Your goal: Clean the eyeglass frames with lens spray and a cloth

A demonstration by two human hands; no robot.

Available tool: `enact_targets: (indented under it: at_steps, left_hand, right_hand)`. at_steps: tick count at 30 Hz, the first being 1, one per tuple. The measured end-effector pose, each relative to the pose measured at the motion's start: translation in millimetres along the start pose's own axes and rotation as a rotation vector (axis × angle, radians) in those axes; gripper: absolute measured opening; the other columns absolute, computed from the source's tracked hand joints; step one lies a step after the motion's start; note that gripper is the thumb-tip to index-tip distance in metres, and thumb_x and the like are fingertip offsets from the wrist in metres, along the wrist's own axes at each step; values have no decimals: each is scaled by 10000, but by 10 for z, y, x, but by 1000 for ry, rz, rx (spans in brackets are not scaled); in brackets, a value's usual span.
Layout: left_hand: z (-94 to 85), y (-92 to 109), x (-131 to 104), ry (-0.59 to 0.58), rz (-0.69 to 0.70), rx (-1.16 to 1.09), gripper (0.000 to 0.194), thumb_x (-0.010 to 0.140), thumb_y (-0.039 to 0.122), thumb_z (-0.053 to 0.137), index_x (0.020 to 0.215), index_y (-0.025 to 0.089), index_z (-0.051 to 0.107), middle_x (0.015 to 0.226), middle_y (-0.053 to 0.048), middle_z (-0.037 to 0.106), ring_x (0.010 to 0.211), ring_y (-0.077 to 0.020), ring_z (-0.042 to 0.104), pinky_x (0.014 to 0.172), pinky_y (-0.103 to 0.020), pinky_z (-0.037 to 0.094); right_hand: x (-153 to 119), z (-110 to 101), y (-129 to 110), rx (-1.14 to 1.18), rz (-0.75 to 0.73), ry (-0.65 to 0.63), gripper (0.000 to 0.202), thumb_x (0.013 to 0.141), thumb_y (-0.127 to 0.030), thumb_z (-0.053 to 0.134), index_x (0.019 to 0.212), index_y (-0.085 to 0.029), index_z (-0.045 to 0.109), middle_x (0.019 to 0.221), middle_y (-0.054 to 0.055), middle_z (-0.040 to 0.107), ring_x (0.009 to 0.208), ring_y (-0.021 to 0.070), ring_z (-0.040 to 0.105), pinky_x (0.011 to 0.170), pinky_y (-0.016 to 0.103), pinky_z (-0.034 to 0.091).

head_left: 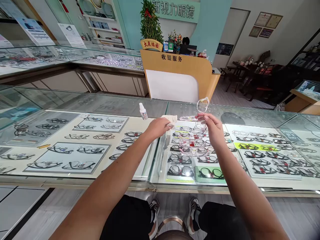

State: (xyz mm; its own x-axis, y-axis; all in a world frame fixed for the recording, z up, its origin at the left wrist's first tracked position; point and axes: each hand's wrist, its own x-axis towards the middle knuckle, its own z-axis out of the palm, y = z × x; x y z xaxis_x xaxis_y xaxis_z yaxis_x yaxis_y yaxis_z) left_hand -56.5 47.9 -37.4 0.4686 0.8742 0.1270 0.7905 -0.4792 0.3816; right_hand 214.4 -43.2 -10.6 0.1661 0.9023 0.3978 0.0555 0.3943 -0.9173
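Observation:
Eyeglasses (203,105) with a clear frame are held upright above the glass counter in my right hand (214,129), one round rim raised above my pinched fingers. My left hand (158,128) is closed at the fingertips on a small whitish piece that looks like cloth (171,125). Right behind those fingers a cream-coloured object (170,118) shows, its kind unclear. Between the hands lies another pale pinkish clear thing (187,118), perhaps a second pair of glasses. A small white bottle (143,111) stands on the glass left of my left hand.
Under the glass of the display counter (152,186) lie several rows of eyeglasses (180,159) on pale trays. A wooden cashier desk (180,63) with a plant (150,23) stands beyond. More glass showcases (105,60) run along the back left.

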Motion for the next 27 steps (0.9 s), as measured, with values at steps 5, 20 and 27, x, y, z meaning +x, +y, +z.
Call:
enact_targets:
  at_steps: [5, 20, 27]
  left_hand:
    - [-28, -23, 58, 200, -142, -446, 361, 983, 493, 636, 798, 191, 710, 774, -61, 711, 796, -241, 633, 732, -330, 440]
    - [-180, 559, -126, 19, -94, -1721, 232, 976, 351, 791, 1092, 151, 775, 1082, -93, 813, 1017, -210, 775, 1028, -389, 614]
    - [-101, 683, -193, -60, 63, -1638, 443, 831, 547, 902, 1021, 160, 801, 1054, -91, 787, 1038, -224, 741, 986, -362, 578]
  right_hand:
    - [-23, 15, -61, -50, -7, 5, 217, 979, -413, 686, 1017, -287, 858, 1085, 37, 842, 1099, 249, 726, 1019, 422, 520]
    - [-114, 100, -193, 3, 38, -229, 231, 970, -460, 724, 966, -277, 866, 1004, 35, 852, 992, 231, 748, 972, 412, 562]
    - [-159, 160, -230, -3, 54, -328, 274, 956, -531, 756, 985, -283, 870, 989, 36, 843, 976, 235, 749, 973, 415, 574]
